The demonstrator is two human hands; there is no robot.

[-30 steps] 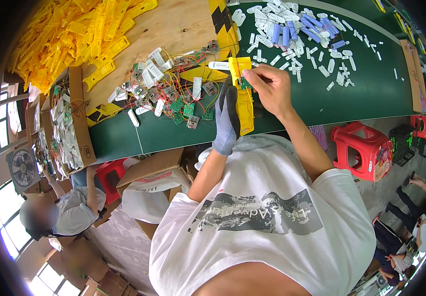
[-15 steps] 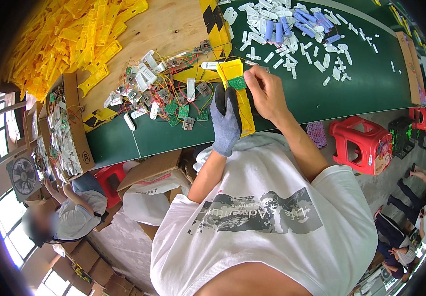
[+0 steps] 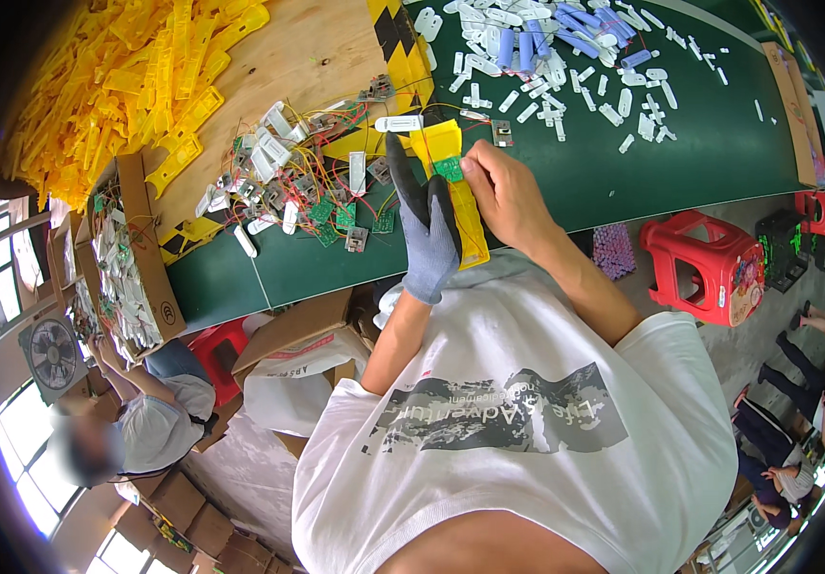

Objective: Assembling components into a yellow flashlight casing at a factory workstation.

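Note:
My left hand (image 3: 429, 234), in a grey-blue glove with dark fingers, holds a long yellow plastic casing (image 3: 471, 225) upright at the table's near edge. One of its fingers stretches up beside a white oblong part (image 3: 399, 123) at the casing's far end. A small green circuit board (image 3: 449, 169) with thin wires sits in the casing. At the board's right edge, the thumb and bent fingers of my bare right hand (image 3: 511, 199) are pinched together. A small grey metal component (image 3: 501, 133) on wires lies just beyond that hand.
Wired boards and switches in a tangled heap (image 3: 307, 182) lie left of my hands. Yellow casings (image 3: 135, 86) are piled far left. White parts and blue cylindrical cells (image 3: 525, 48) lie far right. A filled cardboard box (image 3: 135, 239) adjoins the left edge; a red stool (image 3: 694, 268) stands right.
A finger of my left hand has straightened up toward the white part. My right hand has drawn back a little to the board's edge, uncovering the grey component.

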